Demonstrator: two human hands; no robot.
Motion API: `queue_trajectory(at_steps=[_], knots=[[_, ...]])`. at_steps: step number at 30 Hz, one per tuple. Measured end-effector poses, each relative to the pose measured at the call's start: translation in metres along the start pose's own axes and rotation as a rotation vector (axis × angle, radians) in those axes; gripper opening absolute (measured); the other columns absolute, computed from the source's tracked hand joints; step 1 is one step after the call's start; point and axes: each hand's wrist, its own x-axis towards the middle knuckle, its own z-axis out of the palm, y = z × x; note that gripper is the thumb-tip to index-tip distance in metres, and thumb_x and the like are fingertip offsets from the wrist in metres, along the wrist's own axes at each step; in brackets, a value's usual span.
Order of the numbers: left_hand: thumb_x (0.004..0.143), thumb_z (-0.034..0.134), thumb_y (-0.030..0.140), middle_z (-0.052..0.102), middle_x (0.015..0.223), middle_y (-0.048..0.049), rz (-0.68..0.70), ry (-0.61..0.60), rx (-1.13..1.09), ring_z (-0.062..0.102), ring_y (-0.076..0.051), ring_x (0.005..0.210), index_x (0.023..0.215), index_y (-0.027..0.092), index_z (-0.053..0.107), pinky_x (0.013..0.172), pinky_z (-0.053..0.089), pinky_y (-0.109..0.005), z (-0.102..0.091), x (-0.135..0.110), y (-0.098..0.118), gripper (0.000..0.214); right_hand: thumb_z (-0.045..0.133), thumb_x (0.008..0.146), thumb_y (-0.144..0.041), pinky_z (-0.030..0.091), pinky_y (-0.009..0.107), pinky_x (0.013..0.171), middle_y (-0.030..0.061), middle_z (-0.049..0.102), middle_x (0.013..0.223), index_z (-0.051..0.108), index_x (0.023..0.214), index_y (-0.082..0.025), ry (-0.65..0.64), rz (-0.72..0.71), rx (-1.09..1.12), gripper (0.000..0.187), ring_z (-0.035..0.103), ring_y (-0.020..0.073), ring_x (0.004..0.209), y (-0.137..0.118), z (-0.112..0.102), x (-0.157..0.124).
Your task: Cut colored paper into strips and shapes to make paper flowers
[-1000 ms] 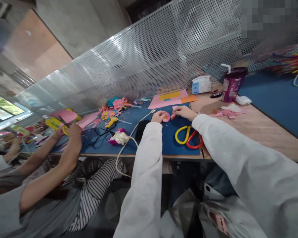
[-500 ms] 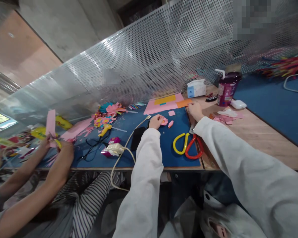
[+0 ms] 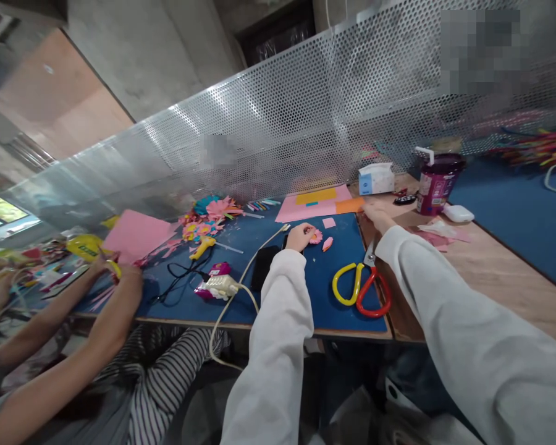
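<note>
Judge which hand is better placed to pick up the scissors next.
Probably the right hand: it is nearer the scissors, close to their blades, though whether it grips anything is unclear. The left hand pinches the pink paper flower.

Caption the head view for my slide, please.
Left hand holding a pink paper flower, right hand near orange paper, scissors lying close by.

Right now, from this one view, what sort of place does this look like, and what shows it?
Probably a craft workshop: a yellow glue gun and large scissors lie on the tabletop, with a pink flower at the left hand.
</note>
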Motion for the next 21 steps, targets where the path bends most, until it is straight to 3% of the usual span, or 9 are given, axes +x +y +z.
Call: queue_trajectory(at_steps=[6, 9, 11, 14, 17, 19, 21], knots=[[0.078, 0.06, 0.022, 0.071, 0.081, -0.006, -0.045, -0.011, -0.263, 0.064, -0.016, 0.076, 0.08, 0.015, 0.064, 0.076, 0.049, -0.028, -0.003, 0.001, -0.004, 0.008, 0.06, 0.077, -0.024, 0.041, 0.021, 0.045, -0.005, 0.049, 0.052, 0.057, 0.071, -0.018, 0.156, 0.045, 0.167, 0.01, 0.047, 0.0095, 0.045, -0.008, -0.005, -0.008], [0.078, 0.061, 0.026, 0.069, 0.073, -0.0041, -0.049, -0.128, -0.306, 0.063, -0.014, 0.066, 0.073, 0.016, 0.062, 0.069, 0.05, -0.027, -0.001, -0.001, -0.001, 0.011, 0.066, 0.072, -0.018, 0.044, 0.019, 0.05, -0.0048, 0.053, 0.057, 0.057, 0.069, -0.017, 0.252, 0.028, 0.371, 0.01, 0.049, 0.0078, 0.05, -0.015, -0.012, -0.007], [0.079, 0.06, 0.027, 0.068, 0.069, -0.0036, -0.058, -0.174, -0.291, 0.06, -0.013, 0.061, 0.07, 0.016, 0.061, 0.066, 0.05, -0.028, 0.001, -0.002, 0.001, 0.014, 0.067, 0.069, -0.01, 0.046, 0.018, 0.052, -0.0041, 0.055, 0.059, 0.057, 0.067, -0.016, 0.225, 0.018, 0.45, 0.012, 0.052, 0.0073, 0.053, -0.019, -0.018, -0.007], [0.081, 0.059, 0.03, 0.068, 0.07, -0.005, -0.035, -0.131, -0.229, 0.062, -0.015, 0.067, 0.069, 0.016, 0.062, 0.073, 0.05, -0.03, 0.004, -0.003, 0.005, 0.018, 0.066, 0.067, -0.004, 0.051, 0.02, 0.054, -0.0025, 0.061, 0.064, 0.059, 0.074, -0.017, 0.047, -0.012, 0.559, 0.017, 0.06, 0.0098, 0.06, -0.026, -0.027, -0.01], [0.081, 0.061, 0.029, 0.072, 0.089, -0.0085, -0.042, 0.005, -0.284, 0.065, -0.018, 0.088, 0.08, 0.016, 0.065, 0.089, 0.048, -0.034, 0.006, -0.001, 0.008, 0.013, 0.069, 0.065, -0.004, 0.053, 0.021, 0.053, -0.0008, 0.066, 0.072, 0.064, 0.086, -0.019, -0.259, -0.02, 0.59, 0.027, 0.064, 0.0113, 0.063, -0.037, -0.032, -0.02], [0.08, 0.063, 0.031, 0.071, 0.103, -0.0114, -0.06, 0.076, -0.388, 0.064, -0.019, 0.1, 0.091, 0.015, 0.065, 0.096, 0.046, -0.034, 0.006, 0.001, 0.01, 0.02, 0.072, 0.064, -0.004, 0.054, 0.02, 0.056, 0.0024, 0.069, 0.076, 0.067, 0.082, -0.016, -0.456, -0.039, 0.539, 0.022, 0.065, 0.0107, 0.065, -0.049, -0.029, -0.03], [0.078, 0.066, 0.032, 0.068, 0.113, -0.0128, -0.048, 0.093, -0.501, 0.063, -0.019, 0.106, 0.1, 0.014, 0.063, 0.098, 0.046, -0.034, 0.007, 0.003, 0.011, 0.029, 0.076, 0.062, -0.007, 0.053, 0.019, 0.055, 0.0032, 0.068, 0.073, 0.067, 0.075, -0.014, -0.575, -0.082, 0.445, 0.017, 0.063, 0.0105, 0.064, -0.062, -0.021, -0.042]])
